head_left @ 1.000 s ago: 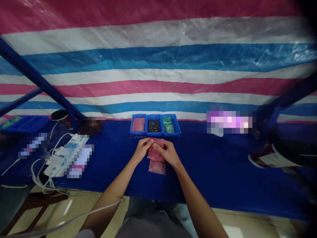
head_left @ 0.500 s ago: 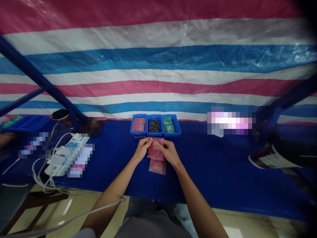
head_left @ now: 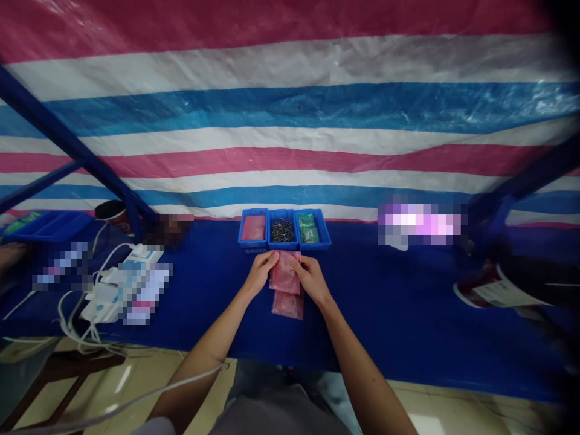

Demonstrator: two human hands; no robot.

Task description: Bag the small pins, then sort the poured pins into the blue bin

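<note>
Where the hands meet: a pink plastic bag [head_left: 285, 275] lies flat on the blue table cover [head_left: 203, 308], a little in front of the person's body.
Left hand [head_left: 260, 273]: at the bag's left side, fingers curled over its upper corner.
Right hand [head_left: 312, 279]: at the bag's right side, fingertips against its edge.
Both hands: apart, with the bag between them; how firmly either one grips it is too small to tell.
Just nearer the person than the bag: a second pink bag [head_left: 287, 305], touching it, lying flat on the cover.
Just beyond the bag: three blue trays side by side; the left one holds pink packets [head_left: 253, 228], the middle one dark screws [head_left: 283, 230], the right one green packets [head_left: 308, 228].
Left of the bag: white cables [head_left: 67, 317] trail from a partly blurred white device [head_left: 106, 302]; farther off stand a blue tray [head_left: 48, 225] and a dark cup [head_left: 111, 211].
Right of the bag: a blurred purple-and-white item [head_left: 419, 223], well apart.
Beyond everything: a striped tarp [head_left: 290, 109].
</note>
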